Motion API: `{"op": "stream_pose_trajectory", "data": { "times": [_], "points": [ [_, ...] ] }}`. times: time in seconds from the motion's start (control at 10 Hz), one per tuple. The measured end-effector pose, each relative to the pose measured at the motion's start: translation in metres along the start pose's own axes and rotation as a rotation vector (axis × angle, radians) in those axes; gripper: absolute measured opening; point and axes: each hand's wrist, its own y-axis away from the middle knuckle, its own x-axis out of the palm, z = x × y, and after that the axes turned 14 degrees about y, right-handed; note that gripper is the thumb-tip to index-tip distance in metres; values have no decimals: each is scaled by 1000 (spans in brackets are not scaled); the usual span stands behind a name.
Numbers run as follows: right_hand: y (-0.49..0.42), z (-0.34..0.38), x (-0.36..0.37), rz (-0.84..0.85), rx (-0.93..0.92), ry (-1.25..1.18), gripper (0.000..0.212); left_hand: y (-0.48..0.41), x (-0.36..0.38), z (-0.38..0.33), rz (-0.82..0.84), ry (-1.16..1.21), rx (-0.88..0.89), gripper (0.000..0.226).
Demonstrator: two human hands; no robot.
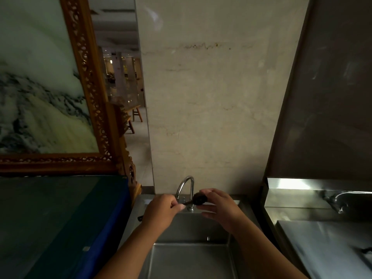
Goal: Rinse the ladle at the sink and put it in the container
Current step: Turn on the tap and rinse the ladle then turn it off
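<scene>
A small dark ladle [198, 198] is held level under the curved chrome faucet [186, 185], above the steel sink [191, 258]. My left hand [161, 213] is closed around its handle; the handle's end pokes out at the left of my wrist. My right hand [219, 206] cups the ladle's dark bowl with thumb and fingers touching it. I cannot make out running water. No container is in view.
A dark counter with a blue edge [60, 228] lies to the left, under a carved wooden picture frame [94, 101]. To the right stand a second steel basin [322, 244] and its tap [340, 200]. A beige marble wall [211, 107] rises behind the faucet.
</scene>
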Motion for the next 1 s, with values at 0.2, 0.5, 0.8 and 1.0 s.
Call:
{"op": "stream_pose_trajectory", "data": {
  "times": [0.2,0.5,0.8,1.0],
  "points": [
    [3,0,2,-20,12,-15,26,3,-2,0,22,36,22,16],
    [0,6,-1,16,-12,17,27,5,-9,1,138,131,50,15],
    [-11,-21,-6,84,204,130,16,7,-17,2,113,217,10,21],
    [5,-34,10,217,281,427,13,13,-5,-6,49,620,-215,17]
  ]
}}
